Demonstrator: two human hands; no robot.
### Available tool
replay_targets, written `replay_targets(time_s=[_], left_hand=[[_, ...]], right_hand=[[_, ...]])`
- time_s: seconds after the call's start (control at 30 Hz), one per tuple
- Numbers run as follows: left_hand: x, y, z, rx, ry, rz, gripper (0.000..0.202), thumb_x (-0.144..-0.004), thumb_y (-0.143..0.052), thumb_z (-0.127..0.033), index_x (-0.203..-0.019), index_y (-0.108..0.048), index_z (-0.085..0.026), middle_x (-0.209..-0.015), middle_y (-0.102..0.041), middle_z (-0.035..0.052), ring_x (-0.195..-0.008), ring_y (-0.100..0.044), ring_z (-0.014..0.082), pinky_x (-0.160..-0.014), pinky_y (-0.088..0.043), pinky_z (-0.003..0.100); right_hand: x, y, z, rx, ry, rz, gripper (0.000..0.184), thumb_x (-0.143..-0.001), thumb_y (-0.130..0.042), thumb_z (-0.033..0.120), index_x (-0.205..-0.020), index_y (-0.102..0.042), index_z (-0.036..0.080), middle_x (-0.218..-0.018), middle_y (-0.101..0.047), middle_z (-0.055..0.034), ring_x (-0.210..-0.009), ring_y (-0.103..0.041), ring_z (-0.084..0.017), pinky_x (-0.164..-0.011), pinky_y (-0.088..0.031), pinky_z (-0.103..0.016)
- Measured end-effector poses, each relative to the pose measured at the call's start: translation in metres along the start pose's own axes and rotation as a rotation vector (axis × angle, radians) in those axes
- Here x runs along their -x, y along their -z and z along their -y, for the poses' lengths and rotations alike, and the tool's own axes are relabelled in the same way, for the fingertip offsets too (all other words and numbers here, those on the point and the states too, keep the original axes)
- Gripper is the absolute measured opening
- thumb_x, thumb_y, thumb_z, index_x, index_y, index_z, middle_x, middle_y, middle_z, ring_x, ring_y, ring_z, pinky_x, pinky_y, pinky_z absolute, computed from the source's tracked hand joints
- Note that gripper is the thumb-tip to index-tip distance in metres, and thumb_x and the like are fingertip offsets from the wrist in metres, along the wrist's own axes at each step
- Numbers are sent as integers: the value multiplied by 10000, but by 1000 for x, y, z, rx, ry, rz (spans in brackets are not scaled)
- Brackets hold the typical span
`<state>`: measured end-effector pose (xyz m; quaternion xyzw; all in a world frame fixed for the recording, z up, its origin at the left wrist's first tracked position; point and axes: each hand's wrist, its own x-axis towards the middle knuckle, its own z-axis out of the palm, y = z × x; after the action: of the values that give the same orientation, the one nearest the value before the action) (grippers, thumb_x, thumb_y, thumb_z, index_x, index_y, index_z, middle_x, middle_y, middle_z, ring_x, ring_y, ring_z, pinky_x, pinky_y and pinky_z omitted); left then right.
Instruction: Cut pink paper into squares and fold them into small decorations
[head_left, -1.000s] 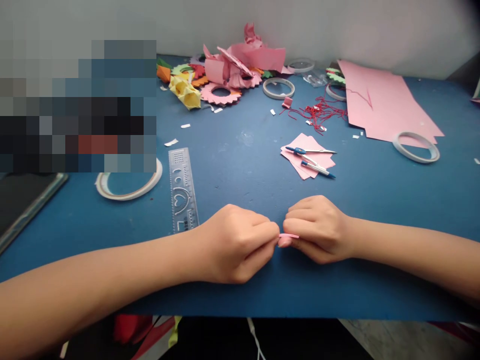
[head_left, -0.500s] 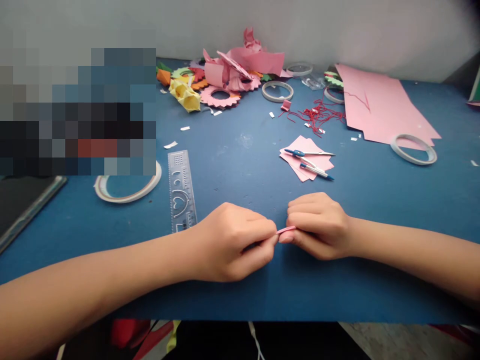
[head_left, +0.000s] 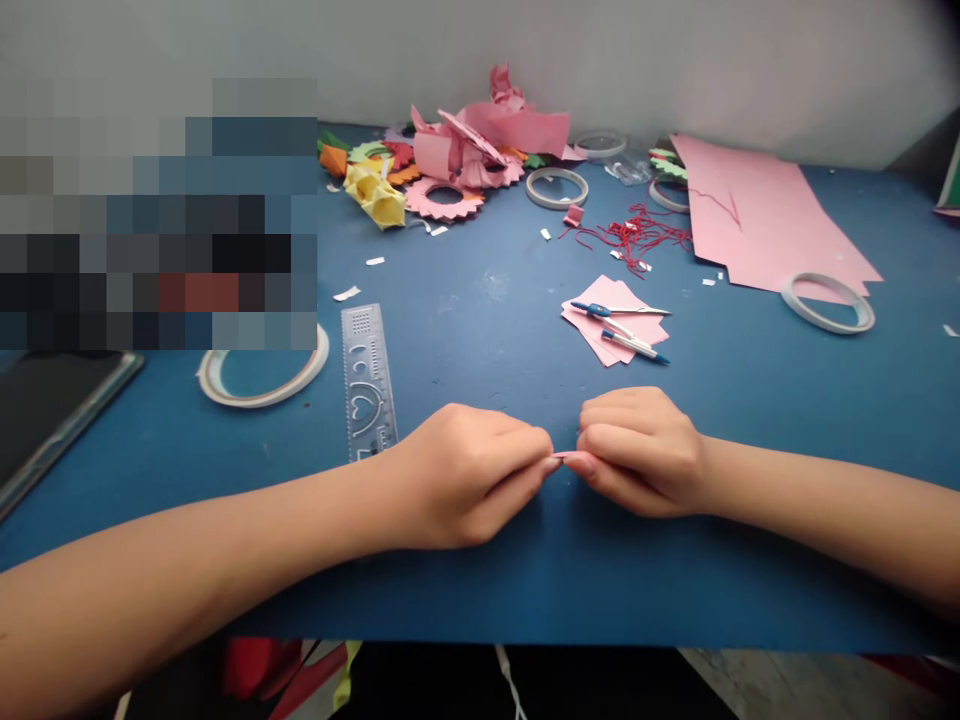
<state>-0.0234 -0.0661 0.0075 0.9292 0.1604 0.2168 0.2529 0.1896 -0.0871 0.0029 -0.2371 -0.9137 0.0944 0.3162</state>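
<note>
A small pink paper piece (head_left: pixel 565 456) spans the gap between my fingertips, mostly hidden by the fingers. My left hand (head_left: pixel 472 475) pinches its left end, and my right hand (head_left: pixel 637 455) pinches the right end. Both hands are closed above the front part of the blue table (head_left: pixel 465 600). Beyond them lie several stacked pink paper pieces (head_left: pixel 600 345), with a blue-and-white compass (head_left: pixel 600 310) on top. A clear stencil ruler (head_left: pixel 367 380) lies behind my left wrist, partly covered by it.
Tape rolls (head_left: pixel 829 325) lie about the table. Red thread (head_left: pixel 637 235) is tangled near a large pink sheet (head_left: pixel 765 220). Crumpled pink paper and coloured paper shapes (head_left: pixel 450 198) are heaped by the wall. A dark flat device (head_left: pixel 60 420) sits at the left edge.
Less of the pink paper shows between my fingers, and it looks more level. My hands have shifted only slightly. The camera view has moved a little.
</note>
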Motion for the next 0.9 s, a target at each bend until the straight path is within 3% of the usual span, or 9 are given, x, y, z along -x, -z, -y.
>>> replay_targets(time_s=[0.13, 0.27, 0.43, 0.57, 0.73, 0.9], left_hand=[[-1, 3, 5, -146, 7, -117, 230, -940, -415, -167, -791, -589, -145, -640, -590, 9, -573, -507, 120, -548, -386, 244], [-2, 7, 17, -306, 85, -178, 248, -945, -426, -211, -815, -624, -135, -683, -616, 28, -608, -528, 133, -584, -404, 256], [-8, 19, 39, -397, 453, -150, 278, -937, -423, -343, -874, -623, -161, -770, -630, 56, -746, -584, 203, -674, -436, 320], [-10, 25, 52, -374, 682, -240, 337, -887, -494, -319, -1165, -521, -131, -886, -614, 69, -823, -587, 222, -760, -473, 364], [-9, 21, 52, -369, 626, -295, 502, -866, -502, -279, -1317, -385, -91, -1097, -571, 127, -1050, -543, 248, -979, -432, 422], [-8, 19, 47, -351, 554, -260, 428, -882, -468, -271, -1280, -423, -120, -1119, -571, 121, -1069, -533, 246, -945, -462, 415]], right_hand=[[-2, 0, -3, 101, -38, 8, 158, -945, -432, 180, -827, -531, 148, -628, -543, -6, -560, -445, -109, -530, -356, -241], [-2, 3, -18, 438, -71, -36, 145, -931, -496, 216, -941, -588, 104, -705, -625, -35, -615, -526, -131, -594, -403, -252], [-1, 8, -33, 888, -219, 45, 212, -930, -467, 227, -862, -635, 118, -799, -664, -83, -711, -569, -189, -641, -377, -298], [-6, 12, -25, 1073, -448, 272, 263, -920, -423, 156, -769, -638, 136, -773, -651, -92, -690, -550, -198, -588, -272, -306], [-12, 14, -15, 1055, -692, 480, 303, -909, -361, 86, -807, -645, 98, -799, -652, -125, -694, -553, -206, -559, -195, -303], [-15, 16, -15, 1020, -765, 560, 370, -988, -331, 264, -962, -640, 63, -969, -646, -169, -745, -588, -223, -524, -177, -298]])
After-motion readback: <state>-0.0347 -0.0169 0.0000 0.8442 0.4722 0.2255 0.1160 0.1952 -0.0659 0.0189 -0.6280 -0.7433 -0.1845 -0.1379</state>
